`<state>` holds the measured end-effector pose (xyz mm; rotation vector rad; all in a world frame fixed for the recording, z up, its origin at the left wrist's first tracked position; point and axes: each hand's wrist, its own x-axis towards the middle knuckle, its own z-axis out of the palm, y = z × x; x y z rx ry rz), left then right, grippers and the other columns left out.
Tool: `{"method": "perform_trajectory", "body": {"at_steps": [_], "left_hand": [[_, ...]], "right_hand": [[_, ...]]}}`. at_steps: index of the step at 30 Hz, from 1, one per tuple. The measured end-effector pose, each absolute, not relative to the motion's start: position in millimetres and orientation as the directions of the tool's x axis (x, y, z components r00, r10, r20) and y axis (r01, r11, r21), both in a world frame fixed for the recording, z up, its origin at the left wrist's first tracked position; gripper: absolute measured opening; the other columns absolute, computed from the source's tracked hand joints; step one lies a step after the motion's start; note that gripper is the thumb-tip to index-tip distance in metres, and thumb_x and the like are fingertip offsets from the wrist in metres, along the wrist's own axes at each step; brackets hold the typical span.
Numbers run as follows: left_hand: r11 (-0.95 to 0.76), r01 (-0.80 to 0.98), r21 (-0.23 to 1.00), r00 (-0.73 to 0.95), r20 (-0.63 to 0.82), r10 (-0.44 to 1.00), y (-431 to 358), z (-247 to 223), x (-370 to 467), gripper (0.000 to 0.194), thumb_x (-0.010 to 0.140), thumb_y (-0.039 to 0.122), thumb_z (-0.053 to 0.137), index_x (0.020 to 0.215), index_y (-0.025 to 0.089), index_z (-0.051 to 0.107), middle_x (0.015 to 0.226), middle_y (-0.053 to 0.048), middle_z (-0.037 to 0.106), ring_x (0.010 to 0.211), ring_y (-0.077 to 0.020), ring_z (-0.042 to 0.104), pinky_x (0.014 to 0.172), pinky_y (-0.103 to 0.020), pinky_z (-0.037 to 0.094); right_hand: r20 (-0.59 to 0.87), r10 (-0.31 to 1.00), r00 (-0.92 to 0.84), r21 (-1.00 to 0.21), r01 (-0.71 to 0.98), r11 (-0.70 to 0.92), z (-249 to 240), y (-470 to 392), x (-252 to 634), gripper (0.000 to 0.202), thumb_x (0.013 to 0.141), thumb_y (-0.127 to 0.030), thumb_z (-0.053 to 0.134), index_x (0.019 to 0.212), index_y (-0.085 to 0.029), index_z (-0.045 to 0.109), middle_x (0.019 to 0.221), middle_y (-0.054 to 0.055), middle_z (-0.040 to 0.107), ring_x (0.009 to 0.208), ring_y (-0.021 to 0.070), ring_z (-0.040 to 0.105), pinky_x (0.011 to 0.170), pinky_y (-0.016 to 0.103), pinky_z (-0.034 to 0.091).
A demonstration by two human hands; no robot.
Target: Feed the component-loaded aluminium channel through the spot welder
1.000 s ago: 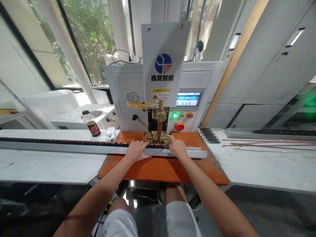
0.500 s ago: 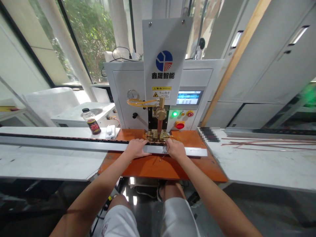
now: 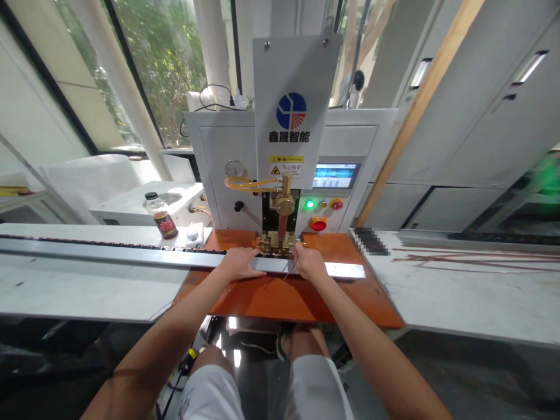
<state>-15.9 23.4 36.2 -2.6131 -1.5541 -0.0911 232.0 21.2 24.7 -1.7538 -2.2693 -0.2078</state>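
A long silver metal bar (image 3: pixel 345 270) with a dark toothed back edge lies across the orange work plate (image 3: pixel 271 300), under the brass head (image 3: pixel 284 204) of a spot-welding machine. My left hand (image 3: pixel 238 263) grips the bar just left of the head, fingers over its back edge and thumb along its front. Close to the right side of the brass clamps (image 3: pixel 275 242), my right hand (image 3: pixel 310 261) is closed in a pinch. A thin wire (image 3: pixel 287 274) trails from its fingers; the fingertips are partly hidden and the contact point is too small to make out.
The grey machine cabinet (image 3: pixel 223 140) stands ahead, with a lit screen (image 3: pixel 335 175) and a red switch (image 3: pixel 318 224). A bottle (image 3: pixel 161 217) and a white adapter (image 3: pixel 195 234) are at left. Thin copper-coloured rods (image 3: pixel 464 256) lie on the right bench.
The bar has shifted slightly left and its toothed edge appears tilted more into view. Both hands stay almost in place beside the brass head.
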Motion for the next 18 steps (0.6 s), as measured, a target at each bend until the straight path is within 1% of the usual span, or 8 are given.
{"method": "perform_trajectory", "body": {"at_steps": [3, 8, 13, 18], "left_hand": [[-0.478, 0.878, -0.029, 0.478, 0.081, 0.874, 28, 36, -15, 0.079, 0.071, 0.083, 0.047, 0.122, 0.025, 0.059, 0.109, -0.011, 0.069, 0.098, -0.0317, 0.065, 0.078, -0.037, 0.048], [-0.477, 0.879, -0.005, 0.477, 0.055, 0.877, 34, 33, -15, 0.08, 0.07, 0.084, 0.046, 0.125, 0.027, 0.058, 0.114, -0.011, 0.069, 0.103, -0.0315, 0.064, 0.081, -0.036, 0.048], [-0.463, 0.886, -0.01, 0.463, 0.036, 0.886, 40, 28, -15, 0.078, 0.07, 0.085, 0.044, 0.121, 0.028, 0.06, 0.112, -0.01, 0.07, 0.102, -0.0327, 0.065, 0.08, -0.037, 0.049], [-0.438, 0.899, -0.009, 0.438, 0.037, 0.898, 38, 29, -11, 0.082, 0.068, 0.089, 0.041, 0.116, 0.025, 0.062, 0.109, -0.011, 0.07, 0.1, -0.0336, 0.065, 0.079, -0.038, 0.049]], "right_hand": [[0.271, 0.934, -0.234, -0.048, 0.966, 0.256, 26, 24, 232, 0.038, 0.102, -0.035, 0.023, 0.109, -0.019, 0.057, 0.086, 0.01, 0.071, 0.076, 0.0213, 0.065, 0.064, 0.028, 0.033], [0.226, 0.95, -0.214, -0.057, 0.971, 0.232, 24, 27, 234, 0.039, 0.102, -0.036, 0.021, 0.111, -0.018, 0.055, 0.086, 0.011, 0.071, 0.077, 0.0228, 0.066, 0.065, 0.029, 0.035], [0.188, 0.96, -0.206, -0.061, 0.973, 0.22, 26, 30, 235, 0.038, 0.102, -0.035, 0.021, 0.113, -0.018, 0.054, 0.089, 0.012, 0.071, 0.079, 0.0229, 0.066, 0.068, 0.029, 0.036], [0.182, 0.951, -0.249, -0.041, 0.965, 0.26, 28, 32, 234, 0.036, 0.101, -0.033, 0.023, 0.113, -0.019, 0.054, 0.09, 0.012, 0.071, 0.082, 0.0243, 0.067, 0.069, 0.03, 0.037]]}}
